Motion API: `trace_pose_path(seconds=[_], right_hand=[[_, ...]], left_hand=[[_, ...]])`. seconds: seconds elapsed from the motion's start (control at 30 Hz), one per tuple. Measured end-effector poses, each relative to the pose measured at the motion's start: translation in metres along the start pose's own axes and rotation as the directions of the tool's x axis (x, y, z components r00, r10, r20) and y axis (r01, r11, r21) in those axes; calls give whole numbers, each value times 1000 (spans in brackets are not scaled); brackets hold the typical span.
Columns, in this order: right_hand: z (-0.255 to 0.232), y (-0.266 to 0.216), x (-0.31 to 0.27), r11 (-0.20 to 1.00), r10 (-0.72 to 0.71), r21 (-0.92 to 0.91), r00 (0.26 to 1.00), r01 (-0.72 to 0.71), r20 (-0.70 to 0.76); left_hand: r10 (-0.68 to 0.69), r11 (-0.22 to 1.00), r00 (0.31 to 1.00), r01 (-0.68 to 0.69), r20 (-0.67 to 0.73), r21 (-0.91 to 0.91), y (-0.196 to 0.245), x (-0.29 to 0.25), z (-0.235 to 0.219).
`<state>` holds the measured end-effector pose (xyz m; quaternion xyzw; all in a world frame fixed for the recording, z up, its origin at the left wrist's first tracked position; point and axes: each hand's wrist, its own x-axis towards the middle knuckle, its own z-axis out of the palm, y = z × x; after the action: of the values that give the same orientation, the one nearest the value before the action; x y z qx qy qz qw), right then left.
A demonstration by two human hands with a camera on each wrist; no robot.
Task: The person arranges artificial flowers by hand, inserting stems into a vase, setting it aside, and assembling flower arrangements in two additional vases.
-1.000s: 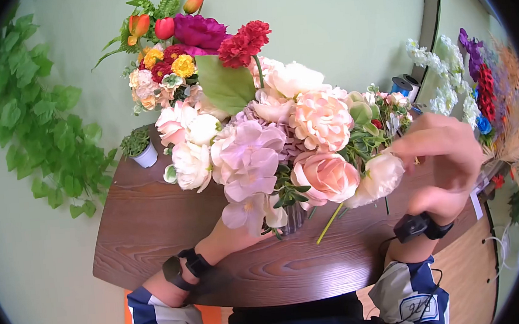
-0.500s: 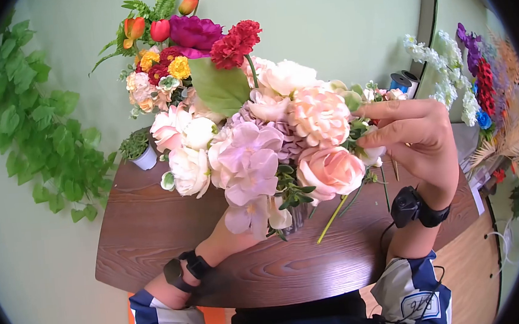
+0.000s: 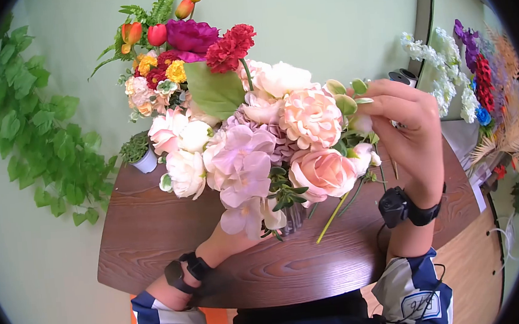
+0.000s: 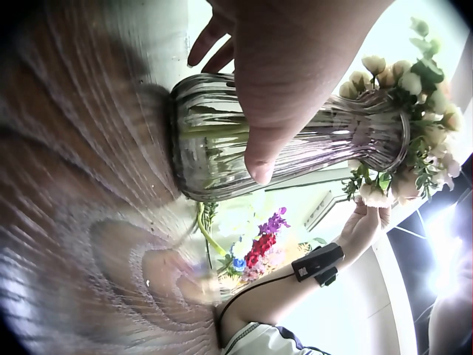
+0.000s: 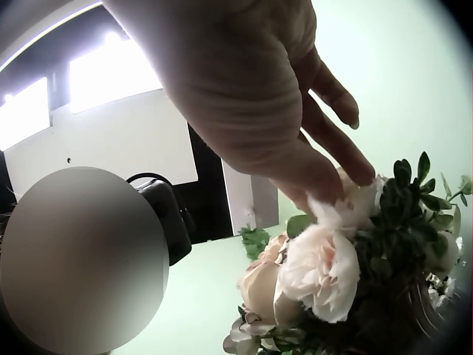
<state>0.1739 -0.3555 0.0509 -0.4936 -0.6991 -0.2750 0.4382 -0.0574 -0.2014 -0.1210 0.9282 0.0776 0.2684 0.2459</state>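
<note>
My left hand is wrapped round a ribbed clear glass vase, its thumb lying along the near side. Green stems show through the glass. In the head view that hand is mostly hidden under a pale lilac orchid. My right hand is raised at the right side of the bouquet, its fingertips beside round green leaves. Seen from the right wrist, its thumb and fingers pinch a white flower beside another white bloom. A peach rose and a pale pink hydrangea face the front.
Behind the bouquet rises a second arrangement with a purple peony and red tulip. A small potted succulent stands at the left table edge. Loose stems lie right of the vase. More flowers stand far right.
My right hand has moved left and up from the white flower at the lower right to the leaves beside the hydrangea. The bouquet has shifted slightly; my left hand stays at the vase.
</note>
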Motion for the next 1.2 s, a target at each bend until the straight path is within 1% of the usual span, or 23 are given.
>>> trace_pose_path(seconds=[0.03,0.07,0.13,0.27,0.33,0.4,0.47,0.5,0.57,0.6,0.63,0.7,0.73,0.77,0.83,0.87,0.9,0.97,1.03,1.07,1.1,1.13,1.2], right_hand=[[4,1,0,1000,1,0,1000,-1,-2],[9,1,-1,1000,28,-6,999,-28,-30],[18,-1,0,999,38,-31,995,-41,-89],[29,-8,-3,985,114,-106,976,-135,-183],[27,-8,-3,989,99,-93,979,-117,-180],[20,-10,-3,992,85,-83,981,-100,-177],[5,-13,-7,948,285,136,958,-286,28],[-1,-15,-8,949,282,138,959,-283,29],[-12,-17,-12,921,275,274,960,-278,50],[-19,-15,-13,900,276,320,955,-298,111],[-22,-17,-14,900,276,318,955,-298,111],[-30,-24,-15,811,364,374,888,-451,282],[-37,-23,-11,809,385,242,794,-536,470],[-33,-22,-12,809,383,244,795,-534,469],[-18,-20,-14,826,301,341,863,-448,406],[-16,-25,-10,893,307,201,871,-404,385],[-11,-26,-9,892,310,200,870,-406,383],[1,-24,-7,965,259,-22,941,-261,218],[4,-21,-5,954,289,22,935,-300,205],[6,-15,-6,965,256,8,954,-261,157],[7,-13,-6,975,221,-8,969,-222,109],[9,-13,-6,971,237,13,969,-238,66],[13,-19,-5,968,247,32,965,-250,83]], left_hand=[[-25,997,1000,26,7,-69,-1,0,1],[-23,997,1000,24,11,-69,0,1,0],[37,996,999,-40,40,82,2,1,-2],[23,999,1000,-22,-6,23,8,2,-6],[16,989,1000,-17,6,147,3,-2,-2],[34,994,999,-35,15,107,3,-1,-3],[48,996,999,-49,15,72,1,-1,-3],[33,998,999,-34,4,51,-1,-2,-1],[18,999,1000,-18,-6,30,1,-1,-1],[5,998,1000,-5,-3,57,4,0,-2],[-7,996,1000,7,-2,83,7,1,-3],[9,1000,1000,-9,-2,30,11,4,-5],[23,1000,1000,-24,-3,-21,13,5,-7],[23,1000,1000,-23,-4,-18,15,5,-9],[38,998,999,-38,12,-59,19,7,-13],[39,998,999,-39,15,-58,19,8,-13],[55,997,998,-55,5,-54,19,8,-12],[70,996,998,-70,-3,-52,19,8,-11],[49,992,998,-53,-38,-115,19,8,-10],[48,992,998,-53,-39,-114,20,8,-10],[42,996,997,-46,-59,-70,21,8,-9],[36,999,996,-38,-80,-28,21,8,-8],[45,997,998,-48,-54,-61,11,5,-4]])
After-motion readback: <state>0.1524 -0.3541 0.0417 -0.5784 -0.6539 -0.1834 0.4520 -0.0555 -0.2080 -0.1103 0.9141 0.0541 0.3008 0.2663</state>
